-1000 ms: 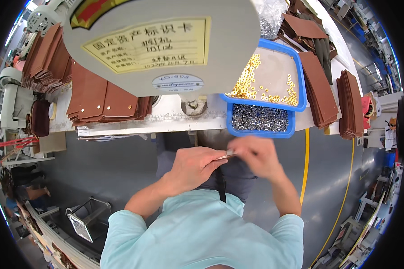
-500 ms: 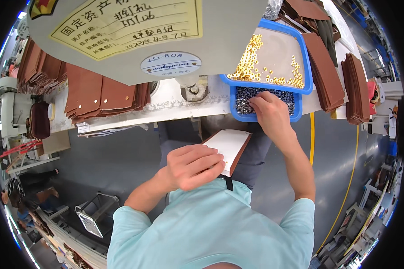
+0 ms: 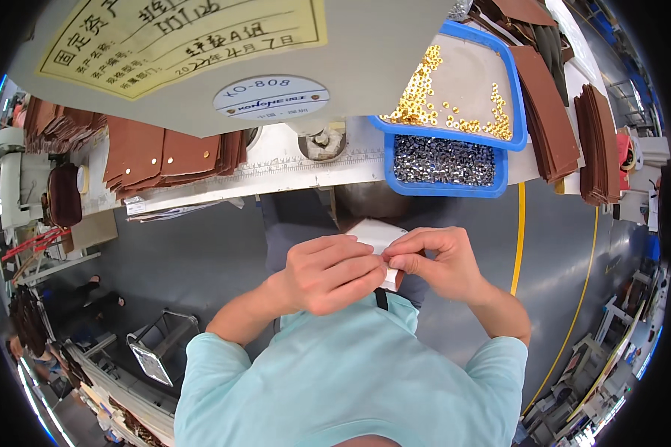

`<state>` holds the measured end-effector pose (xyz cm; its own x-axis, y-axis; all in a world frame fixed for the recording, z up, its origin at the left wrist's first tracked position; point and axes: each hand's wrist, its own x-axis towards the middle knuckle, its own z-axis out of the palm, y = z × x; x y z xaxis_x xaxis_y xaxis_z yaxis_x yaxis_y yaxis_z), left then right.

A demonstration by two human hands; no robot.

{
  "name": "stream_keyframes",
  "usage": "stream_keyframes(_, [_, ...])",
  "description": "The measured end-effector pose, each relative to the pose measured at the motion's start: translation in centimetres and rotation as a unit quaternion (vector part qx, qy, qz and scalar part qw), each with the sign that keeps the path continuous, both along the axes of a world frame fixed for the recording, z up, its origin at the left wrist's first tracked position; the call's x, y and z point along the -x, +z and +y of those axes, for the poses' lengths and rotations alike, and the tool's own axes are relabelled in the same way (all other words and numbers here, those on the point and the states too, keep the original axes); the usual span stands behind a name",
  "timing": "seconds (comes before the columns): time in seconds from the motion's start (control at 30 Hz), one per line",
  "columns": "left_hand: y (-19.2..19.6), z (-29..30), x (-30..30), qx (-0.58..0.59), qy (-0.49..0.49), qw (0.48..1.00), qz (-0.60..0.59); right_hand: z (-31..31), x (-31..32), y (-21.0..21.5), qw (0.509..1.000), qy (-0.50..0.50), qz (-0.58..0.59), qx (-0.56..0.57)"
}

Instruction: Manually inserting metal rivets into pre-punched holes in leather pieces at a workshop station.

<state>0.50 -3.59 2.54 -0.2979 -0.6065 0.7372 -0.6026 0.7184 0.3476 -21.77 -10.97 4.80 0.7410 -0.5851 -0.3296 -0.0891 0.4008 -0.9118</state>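
Observation:
My left hand [image 3: 335, 274] is closed on a panel [image 3: 375, 232] with a white face and brown edges, held above my lap. Its far end shows past my fingers; the near part is largely covered by both hands. My right hand [image 3: 441, 264] meets the left at the panel's right edge, thumb and forefinger pinched together. Whatever lies between those fingertips is too small to make out. Beyond my hands, at the table edge, a blue tray of small dark metal pieces [image 3: 443, 162] sits partly under a larger blue tray [image 3: 516, 89] with gold-coloured rings.
A large grey machine body [image 3: 380, 59] hangs over the table [image 3: 291, 164], above a round metal fitting [image 3: 323, 145]. Stacks of brown panels lie at left [image 3: 168, 153] and right [image 3: 548, 112]. Below the table edge are my legs and the grey floor [image 3: 194, 246].
My right hand has left the tray of dark metal pieces and come back toward me to the panel, beside my left hand. The left hand still holds the panel.

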Motion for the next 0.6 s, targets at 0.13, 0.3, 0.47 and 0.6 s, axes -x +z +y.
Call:
stream_keyframes(0.13, [0.2,0.3,0.2,-0.012,0.008,1.0,0.007,0.8,0.0,-1.3,0.996,-0.028,-0.069,-0.045])
stream_keyframes(0.3, [0.3,0.4,0.2,-0.017,0.02,1.0,-0.001,1.4,-0.1,-1.3,0.997,-0.037,-0.046,-0.053])
stream_keyframes(0.47, [0.4,0.6,0.3,-0.026,0.026,0.999,0.003,1.8,0.2,-1.4,0.997,-0.029,-0.045,0.051])
stream_keyframes(0.6, [0.2,0.7,0.3,-0.045,0.035,0.998,0.012,1.6,0.5,-2.0,0.98,-0.016,-0.06,0.19])
